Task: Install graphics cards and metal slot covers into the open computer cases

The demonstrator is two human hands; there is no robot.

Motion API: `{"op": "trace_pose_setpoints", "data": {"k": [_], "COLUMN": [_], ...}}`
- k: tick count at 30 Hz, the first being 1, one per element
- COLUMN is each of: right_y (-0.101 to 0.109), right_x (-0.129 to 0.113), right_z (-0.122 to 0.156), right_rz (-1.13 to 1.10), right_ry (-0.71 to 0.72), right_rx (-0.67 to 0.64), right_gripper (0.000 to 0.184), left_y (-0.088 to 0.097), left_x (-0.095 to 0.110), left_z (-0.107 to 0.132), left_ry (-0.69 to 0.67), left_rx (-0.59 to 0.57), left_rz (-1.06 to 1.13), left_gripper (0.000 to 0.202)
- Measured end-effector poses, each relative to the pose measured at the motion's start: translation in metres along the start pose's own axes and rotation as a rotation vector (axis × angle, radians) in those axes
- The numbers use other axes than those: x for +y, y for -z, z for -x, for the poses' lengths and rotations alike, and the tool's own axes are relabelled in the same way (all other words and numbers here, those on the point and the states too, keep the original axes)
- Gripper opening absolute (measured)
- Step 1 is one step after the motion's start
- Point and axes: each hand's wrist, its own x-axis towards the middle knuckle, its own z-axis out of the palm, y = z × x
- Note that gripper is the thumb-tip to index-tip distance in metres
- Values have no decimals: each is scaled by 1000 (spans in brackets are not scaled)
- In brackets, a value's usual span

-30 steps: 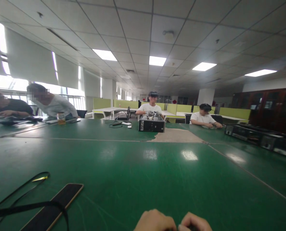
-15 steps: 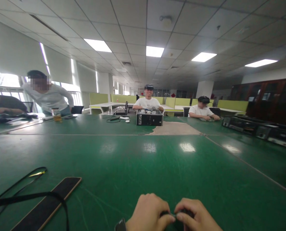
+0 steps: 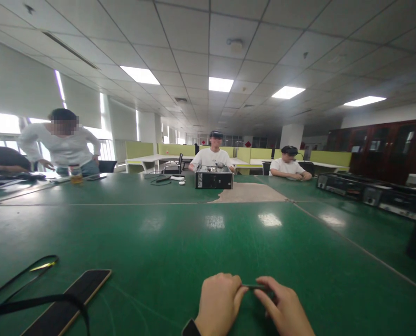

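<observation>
A thin dark strip (image 3: 255,286) sat pinched between the two hands at the near edge of the table (image 3: 208,233), just above its green top; what it was could not be told. The table itself was the largest thing there, wide and glossy, with a worn bare patch (image 3: 250,192) near its far edge. A computer case (image 3: 214,177) stood at that far edge before a seated person (image 3: 211,157), a second person (image 3: 287,167) sat to its right, and a row of flat units (image 3: 365,193) lined the right edge. Toward the near left corner lay a phone (image 3: 66,303), face down or dark, with a black strap (image 3: 29,303) across it. The left hand (image 3: 220,303) had its thumb and forefinger closed on one end of the strip, and the right hand (image 3: 287,310) gripped the other end the same way. The likeliest trouble seemed a slip: the grip was only at the fingertips, so a pull or bend could have sprung the strip loose onto the table, or snapped it. No brand, label or writing could be read.
</observation>
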Motion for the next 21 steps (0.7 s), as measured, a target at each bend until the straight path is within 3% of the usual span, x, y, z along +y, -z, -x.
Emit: {"op": "trace_pose_setpoints", "data": {"k": [2, 4, 8, 14, 21], "right_y": [5, 7, 7, 3, -1], "right_x": [-2, -5, -6, -1, -25], "right_z": [1, 3, 6, 8, 15], "right_rz": [-14, 30, 79, 50, 88], "right_ry": [-8, -16, 9, 92, 59], "right_rx": [-79, -79, 23, 174, 435], "right_gripper": [31, 32, 31, 28, 28], "left_y": [2, 4, 4, 6, 17], "left_x": [-3, -2, 11, 28, 31], "left_z": [2, 4, 6, 5, 9], "left_ry": [-36, -51, -28, 49, 89], "left_rx": [2, -9, -37, 12, 38], "left_rz": [-30, -72, -94, -52, -69], "left_gripper": [30, 34, 39, 39, 43]}}
